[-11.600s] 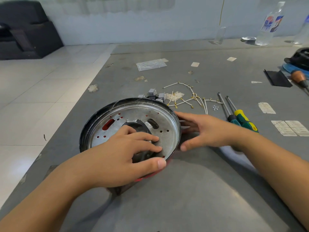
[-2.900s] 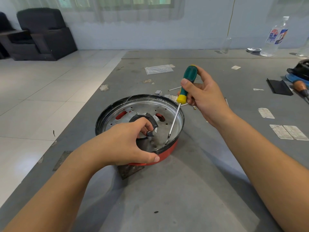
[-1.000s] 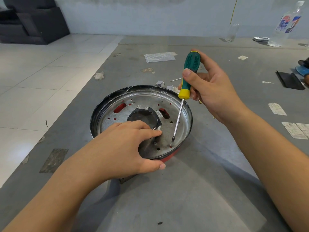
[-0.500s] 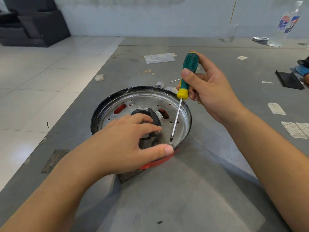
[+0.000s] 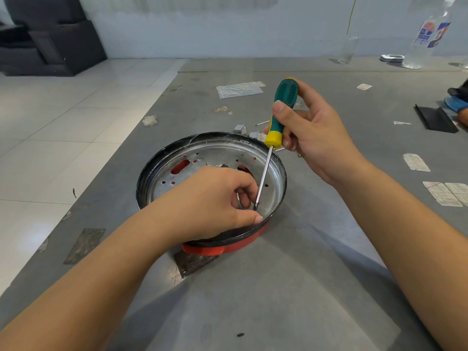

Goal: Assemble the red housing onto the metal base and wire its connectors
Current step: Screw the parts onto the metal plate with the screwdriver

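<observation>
Head view. The metal base, a round perforated plate with a black rim, sits nested in the red housing, near the left edge of the grey table. Red shows through two slots in the plate.

Left hand lies over the near part of the plate, fingers curled, thumb and fingertips closing around the tip of the screwdriver; whether they pinch a screw there cannot be told, as the hand hides that spot.

Right hand grips the green and yellow screwdriver handle, thumb along its side. Shaft slants down and left, tip down at the plate among the left fingers.

Small grey connectors lie just beyond the far rim. A clear plastic bag lies farther back. A water bottle stands at the far right edge.
</observation>
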`<state>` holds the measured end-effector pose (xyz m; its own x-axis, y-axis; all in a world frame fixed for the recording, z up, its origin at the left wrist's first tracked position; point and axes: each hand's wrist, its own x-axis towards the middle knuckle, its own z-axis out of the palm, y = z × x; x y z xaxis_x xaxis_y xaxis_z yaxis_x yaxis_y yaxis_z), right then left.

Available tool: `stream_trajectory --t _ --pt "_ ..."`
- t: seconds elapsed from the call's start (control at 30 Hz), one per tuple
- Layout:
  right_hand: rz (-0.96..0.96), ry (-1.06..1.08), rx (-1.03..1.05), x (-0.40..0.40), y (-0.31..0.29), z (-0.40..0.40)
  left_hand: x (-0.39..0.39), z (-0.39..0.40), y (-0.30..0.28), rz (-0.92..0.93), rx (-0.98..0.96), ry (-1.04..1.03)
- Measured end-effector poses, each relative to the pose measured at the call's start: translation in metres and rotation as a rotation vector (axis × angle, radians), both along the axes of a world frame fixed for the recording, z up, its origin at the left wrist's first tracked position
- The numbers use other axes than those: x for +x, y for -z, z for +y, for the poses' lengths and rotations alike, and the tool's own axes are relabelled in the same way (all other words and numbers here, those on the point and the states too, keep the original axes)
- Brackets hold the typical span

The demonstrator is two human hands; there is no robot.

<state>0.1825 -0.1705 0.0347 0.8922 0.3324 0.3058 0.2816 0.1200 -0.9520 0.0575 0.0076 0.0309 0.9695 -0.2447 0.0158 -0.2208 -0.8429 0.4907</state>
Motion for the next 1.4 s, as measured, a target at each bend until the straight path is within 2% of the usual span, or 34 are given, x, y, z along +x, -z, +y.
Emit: stream_trajectory --t 0.13,0.3,0.53,0.7,0.83,1.23,1.4 --pt "0.008 -0.008 0.013 0.001 0.001 -0.001 0.002 -0.001 0.002 0.052 -0.085 -0.016" --pt "0.03 0.009 0.021 0.004 0.004 -0.001 0.004 -0.001 0.003 0.068 -0.1 -0.045" --pt "0.192 0.074 0.149 0.014 0.014 -0.004 0.006 0.004 0.002 0.069 -0.123 -0.07" --pt "0.265 0.1 0.144 0.019 0.021 -0.005 0.008 0.005 0.005 0.076 -0.103 -0.041" --pt "0.266 0.094 0.132 0.02 0.022 -0.005 0.007 0.004 0.006 0.14 -0.133 -0.01" --pt "0.209 0.085 0.084 0.02 0.023 -0.002 0.007 -0.001 0.006 0.075 -0.099 0.055" --pt "0.192 0.094 0.084 0.02 0.023 -0.003 0.009 -0.001 0.006 0.103 -0.099 0.045"
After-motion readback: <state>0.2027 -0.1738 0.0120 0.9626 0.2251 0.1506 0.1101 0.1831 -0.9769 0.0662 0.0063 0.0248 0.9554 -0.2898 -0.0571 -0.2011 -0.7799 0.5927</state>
